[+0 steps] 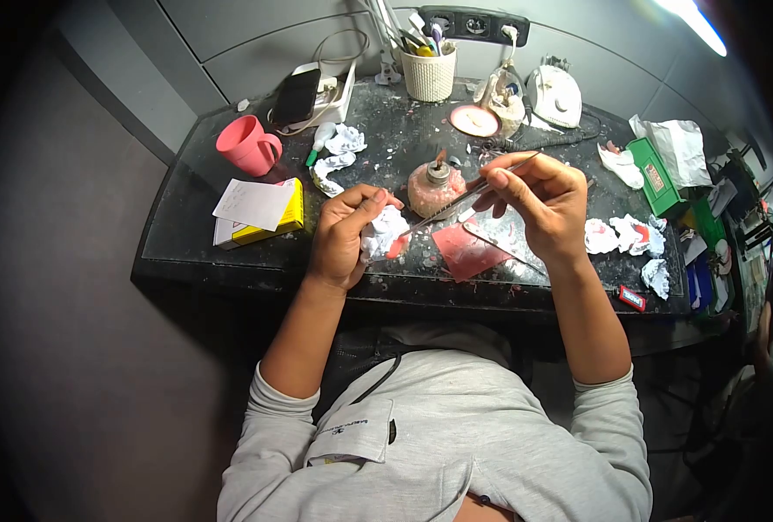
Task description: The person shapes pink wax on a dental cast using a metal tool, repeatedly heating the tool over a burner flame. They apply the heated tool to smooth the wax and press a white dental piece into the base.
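Note:
My left hand [336, 242] is closed around a white plaster dental cast [383, 228] with pink wax on its lower edge. Between the fingertips of my right hand [550, 204] is a thin metal wax carver [458, 205], slanting down to the left, its tip right by the cast. Just behind them stands a round spirit lamp [425, 193] with a metal collar, crusted in pink, with a small orange flame or wick at its top. A pink wax sheet [463, 259] lies on the black bench below, with another slim metal tool [501, 247] across it.
At left are a pink mug [245, 148] and a yellow box [289, 209] topped with paper. White plaster pieces [334, 170] lie behind my left hand, and more plaster casts [635, 235] at right. A pot of tools [428, 76], a phone [297, 97] and a green box [654, 177] line the back and right.

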The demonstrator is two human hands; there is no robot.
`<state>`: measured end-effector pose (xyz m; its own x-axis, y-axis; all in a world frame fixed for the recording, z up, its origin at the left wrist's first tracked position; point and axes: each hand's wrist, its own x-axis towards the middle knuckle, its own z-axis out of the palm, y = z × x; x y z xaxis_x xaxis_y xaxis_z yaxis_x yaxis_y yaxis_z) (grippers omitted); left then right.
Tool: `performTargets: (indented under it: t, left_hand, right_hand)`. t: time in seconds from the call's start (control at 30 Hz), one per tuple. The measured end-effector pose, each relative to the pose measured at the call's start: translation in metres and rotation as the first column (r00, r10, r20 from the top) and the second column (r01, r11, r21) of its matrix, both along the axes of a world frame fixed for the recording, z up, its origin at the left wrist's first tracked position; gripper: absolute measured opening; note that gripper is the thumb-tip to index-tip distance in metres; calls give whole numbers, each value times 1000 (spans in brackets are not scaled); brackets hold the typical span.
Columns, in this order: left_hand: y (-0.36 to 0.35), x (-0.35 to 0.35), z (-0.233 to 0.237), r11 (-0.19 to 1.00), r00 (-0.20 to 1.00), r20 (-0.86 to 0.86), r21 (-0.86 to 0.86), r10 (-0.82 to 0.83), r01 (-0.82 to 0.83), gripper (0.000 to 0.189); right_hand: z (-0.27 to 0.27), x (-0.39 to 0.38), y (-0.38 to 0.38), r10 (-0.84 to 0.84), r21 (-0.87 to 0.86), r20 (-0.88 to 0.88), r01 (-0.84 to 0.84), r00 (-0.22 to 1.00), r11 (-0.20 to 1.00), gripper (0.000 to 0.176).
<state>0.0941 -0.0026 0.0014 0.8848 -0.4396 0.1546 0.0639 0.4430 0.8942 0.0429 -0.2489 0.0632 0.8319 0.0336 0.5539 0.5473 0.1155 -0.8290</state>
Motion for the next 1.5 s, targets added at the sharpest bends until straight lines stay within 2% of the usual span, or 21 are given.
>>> performTargets:
  t: [0.13, 0.23, 0.77, 0.87, 0.93, 1.0, 1.07, 1.13, 1.2, 1.3, 1.4, 1.5]
  left_hand:
    - [-1, 1, -1, 998, 998, 9, 15, 55, -55, 21]
    - [-1, -4, 5, 1000, 1000, -17, -20, 9, -9, 20]
    - [0, 0, 0, 999, 999, 2, 7, 37, -37, 19]
    - [0, -1, 2, 998, 998, 31, -2, 57, -57, 19]
    - [3, -2, 2, 996, 1000, -1, -85, 23, -23, 20]
    - [6, 0, 1, 993, 1000, 9, -115, -6, 7, 19]
    - [8, 1, 1, 978, 996, -34, -199, -77, 68, 19]
    - [9, 2, 0, 975, 996, -39, -209, -85, 75, 19]
    - [11, 2, 0, 944, 974, -95, -283, -206, 172, 21]
    - [9, 1, 2, 948, 975, -108, -277, -192, 156, 23]
    - [9, 1, 2, 960, 979, -102, -237, -179, 151, 24]
    - [8, 1, 3, 966, 978, -122, -220, -167, 137, 25]
  right_hand:
    - [0, 1, -2, -18, -8, 9, 18, 1000, 1000, 14]
    - [-2, 1, -1, -1, -9, 6, 1, 1000, 1000, 14]
    - [0, 2, -4, -50, -19, -9, 50, 999, 999, 14]
    - [3, 3, -9, -106, 10, -11, 106, 994, 994, 16]
    - [7, 6, -13, -204, 53, 5, 203, 979, 978, 16]
    - [2, 13, -22, -332, 21, -56, 333, 942, 943, 16]
    - [0, 15, -25, -352, 11, -90, 354, 932, 935, 16]
    - [0, 16, -22, -340, 38, -84, 344, 937, 938, 15]
    - [1, 16, -20, -331, 56, -76, 335, 941, 941, 15]
    - [3, 15, -23, -324, 102, -78, 331, 943, 938, 15]
    - [7, 19, -35, -474, 137, -67, 479, 878, 867, 16]
    - [-1, 26, -49, -532, 107, -60, 535, 845, 838, 17]
